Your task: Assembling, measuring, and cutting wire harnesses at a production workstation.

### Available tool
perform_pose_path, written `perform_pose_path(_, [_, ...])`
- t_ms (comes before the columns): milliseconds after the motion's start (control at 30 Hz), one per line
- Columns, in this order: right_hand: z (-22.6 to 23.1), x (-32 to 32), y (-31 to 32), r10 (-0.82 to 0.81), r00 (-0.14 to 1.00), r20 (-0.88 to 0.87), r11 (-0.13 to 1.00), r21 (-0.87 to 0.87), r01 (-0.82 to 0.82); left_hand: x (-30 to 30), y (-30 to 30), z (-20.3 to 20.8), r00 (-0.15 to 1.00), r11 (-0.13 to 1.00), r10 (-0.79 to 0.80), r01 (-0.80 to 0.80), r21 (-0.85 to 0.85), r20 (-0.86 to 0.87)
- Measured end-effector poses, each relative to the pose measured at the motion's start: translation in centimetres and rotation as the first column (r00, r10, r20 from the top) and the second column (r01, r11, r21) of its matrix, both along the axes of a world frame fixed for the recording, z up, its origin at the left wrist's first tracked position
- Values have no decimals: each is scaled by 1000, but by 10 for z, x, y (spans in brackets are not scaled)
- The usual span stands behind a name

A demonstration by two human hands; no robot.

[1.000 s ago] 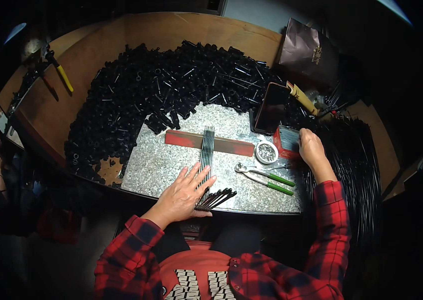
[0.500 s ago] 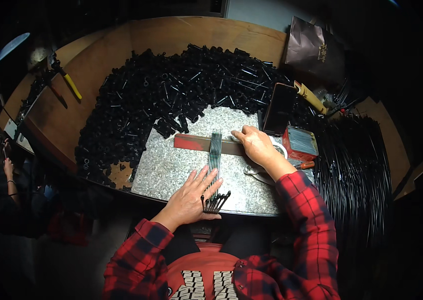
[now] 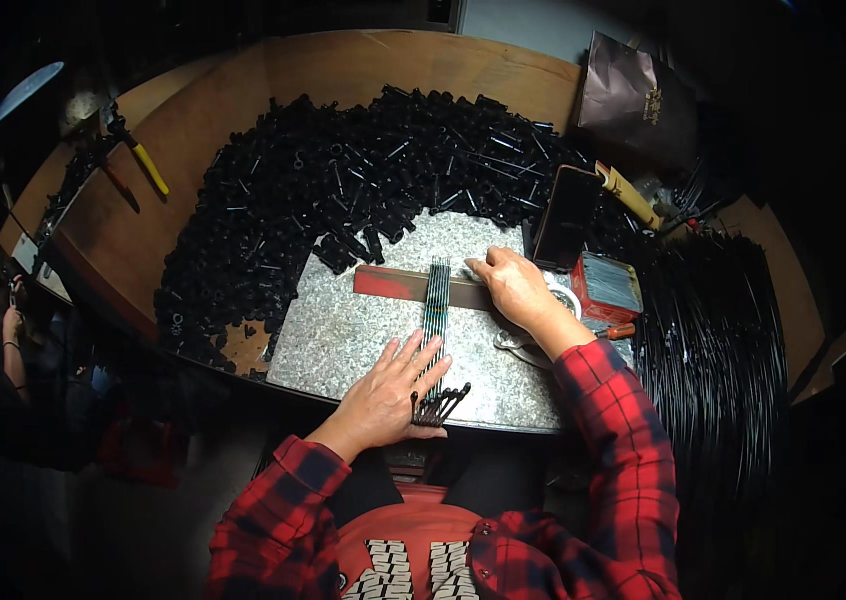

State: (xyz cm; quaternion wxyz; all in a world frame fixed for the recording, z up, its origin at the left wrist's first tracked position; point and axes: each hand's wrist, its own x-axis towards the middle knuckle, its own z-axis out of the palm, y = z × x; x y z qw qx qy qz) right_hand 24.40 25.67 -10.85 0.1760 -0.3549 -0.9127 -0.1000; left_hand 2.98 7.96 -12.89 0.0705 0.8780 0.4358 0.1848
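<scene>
A row of thin metal rods (image 3: 437,310) lies side by side, crossing over a flat red and brown bar (image 3: 388,283) on a speckled grey board (image 3: 318,340). My left hand (image 3: 383,390) lies on the near part of the rods with its fingers stretched and spread. Its thumb is beside their dark, knobbed near ends (image 3: 441,405), at the board's front edge. My right hand (image 3: 518,285) is at the right end of the bar, fingers curled and pressed together. Whatever is in those fingers is too small or hidden to make out.
A large heap of black parts (image 3: 343,180) curves behind the board. At right are a phone (image 3: 565,220), a red box of thin pins (image 3: 608,285), an orange-handled tool (image 3: 619,331) and many long dark rods (image 3: 713,360). Another person's hand (image 3: 13,322) shows far left.
The whole view has shifted slightly. Both hands keep about the same places on the rods and the bar, and the rods' near ends fan a little differently.
</scene>
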Motion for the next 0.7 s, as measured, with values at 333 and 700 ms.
perform_pose_path(333, [4, -3, 7, 65, 998, 16, 998, 7, -66, 1, 0, 0, 1000, 1000, 1, -1, -1, 4])
perform_pose_path(700, [4, -8, 8, 65, 998, 0, 997, -29, -65, 0, 0, 1, 1000, 1000, 2, -2, 1, 9])
